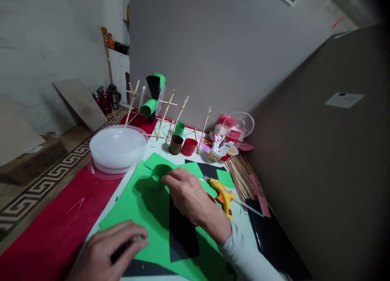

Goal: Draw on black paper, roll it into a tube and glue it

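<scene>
My right hand (190,193) pinches the edge of a small green paper tube (159,172) just above the green sheets (134,208). Part of the tube is hidden behind my fingers. My left hand (111,250) hovers at the near left, its fingers loosely curled, with a gap between thumb and forefinger and nothing seen in it. Beneath my right forearm lies a black paper strip (183,236). Just right of that hand rests a yellow glue gun (225,193) with a clear glue stick at its back.
Brown (176,145), red (189,147) and green (179,129) paper tubes stand at the back near stick frames (166,114). A wheel with green and black cones (153,92) stands behind. Clear plastic lids (118,147) are left; a cup of markers (215,154) is right, beside wooden sticks (246,177).
</scene>
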Demonstrator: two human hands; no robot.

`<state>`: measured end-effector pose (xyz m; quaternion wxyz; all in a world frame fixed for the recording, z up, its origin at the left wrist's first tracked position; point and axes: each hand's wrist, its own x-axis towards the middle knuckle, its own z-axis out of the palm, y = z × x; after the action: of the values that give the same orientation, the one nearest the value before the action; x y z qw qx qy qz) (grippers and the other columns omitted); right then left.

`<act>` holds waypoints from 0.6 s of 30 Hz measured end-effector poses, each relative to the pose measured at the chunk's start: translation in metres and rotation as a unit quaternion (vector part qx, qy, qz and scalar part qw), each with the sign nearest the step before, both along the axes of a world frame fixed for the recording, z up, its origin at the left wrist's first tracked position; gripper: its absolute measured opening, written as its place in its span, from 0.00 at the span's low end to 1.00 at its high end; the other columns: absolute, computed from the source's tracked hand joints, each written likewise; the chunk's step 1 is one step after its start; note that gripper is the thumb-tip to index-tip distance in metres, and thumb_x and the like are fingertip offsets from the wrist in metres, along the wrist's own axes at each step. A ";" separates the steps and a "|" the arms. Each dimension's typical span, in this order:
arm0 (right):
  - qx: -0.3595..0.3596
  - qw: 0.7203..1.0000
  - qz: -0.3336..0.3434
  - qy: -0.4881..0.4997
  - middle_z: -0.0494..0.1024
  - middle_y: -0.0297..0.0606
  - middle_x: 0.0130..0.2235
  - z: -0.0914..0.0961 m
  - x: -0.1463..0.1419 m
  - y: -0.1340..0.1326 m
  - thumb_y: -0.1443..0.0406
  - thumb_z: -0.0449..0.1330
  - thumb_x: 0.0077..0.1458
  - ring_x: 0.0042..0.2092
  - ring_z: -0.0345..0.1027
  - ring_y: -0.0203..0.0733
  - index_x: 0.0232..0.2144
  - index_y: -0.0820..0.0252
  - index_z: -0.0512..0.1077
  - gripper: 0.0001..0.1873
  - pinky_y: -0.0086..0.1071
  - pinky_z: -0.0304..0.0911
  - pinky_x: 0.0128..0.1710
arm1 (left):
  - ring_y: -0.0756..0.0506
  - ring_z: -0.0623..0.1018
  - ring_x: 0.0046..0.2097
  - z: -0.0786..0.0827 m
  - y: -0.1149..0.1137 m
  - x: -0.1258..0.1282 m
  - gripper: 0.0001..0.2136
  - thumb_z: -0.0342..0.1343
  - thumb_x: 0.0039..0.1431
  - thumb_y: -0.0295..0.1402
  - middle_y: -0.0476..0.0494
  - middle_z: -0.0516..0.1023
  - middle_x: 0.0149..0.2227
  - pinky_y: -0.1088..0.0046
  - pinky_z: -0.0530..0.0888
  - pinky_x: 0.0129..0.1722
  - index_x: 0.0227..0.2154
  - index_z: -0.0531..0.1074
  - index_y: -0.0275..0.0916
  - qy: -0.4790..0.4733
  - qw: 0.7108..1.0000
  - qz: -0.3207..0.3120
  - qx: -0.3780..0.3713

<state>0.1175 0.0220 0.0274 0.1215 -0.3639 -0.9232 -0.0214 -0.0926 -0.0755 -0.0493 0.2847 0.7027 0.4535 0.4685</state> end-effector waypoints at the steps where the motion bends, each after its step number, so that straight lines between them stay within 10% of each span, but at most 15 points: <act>1: -0.004 1.000 0.022 0.014 0.76 0.41 0.38 0.008 0.006 -0.006 0.74 0.51 0.67 0.39 0.68 0.42 0.35 0.61 0.72 0.12 0.34 0.64 0.39 | 0.49 0.84 0.32 0.009 0.004 -0.003 0.02 0.63 0.59 0.36 0.53 0.84 0.31 0.84 0.78 0.33 0.33 0.80 0.49 -0.019 0.999 0.035 -0.012; 5: -0.019 0.989 0.102 0.102 0.75 0.47 0.41 0.045 0.027 -0.036 0.60 0.57 0.67 0.42 0.67 0.45 0.38 0.64 0.72 0.12 0.37 0.65 0.42 | 0.43 0.84 0.44 0.034 0.015 -0.001 0.24 0.69 0.52 0.40 0.45 0.83 0.46 0.74 0.82 0.41 0.53 0.74 0.48 -0.131 0.983 0.093 -0.083; 9: -0.004 0.973 0.178 0.148 0.75 0.47 0.38 0.066 0.040 -0.060 0.62 0.59 0.66 0.38 0.65 0.44 0.34 0.64 0.73 0.11 0.38 0.64 0.40 | 0.36 0.63 0.71 0.056 0.019 0.019 0.46 0.75 0.45 0.36 0.43 0.63 0.71 0.63 0.70 0.64 0.67 0.60 0.52 -0.117 0.980 -0.082 -0.136; 18: 0.010 0.950 0.160 0.268 0.76 0.49 0.51 0.065 0.079 -0.088 0.64 0.65 0.62 0.50 0.69 0.45 0.50 0.65 0.71 0.16 0.38 0.68 0.50 | 0.36 0.78 0.55 0.081 0.013 0.064 0.31 0.73 0.46 0.37 0.42 0.80 0.54 0.65 0.76 0.55 0.55 0.73 0.42 -0.115 0.974 -0.145 -0.129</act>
<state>0.1963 -0.0657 0.0927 0.3694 -0.2026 -0.9027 0.0876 -0.0285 -0.0624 0.0312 0.4883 0.6598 0.3677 0.4371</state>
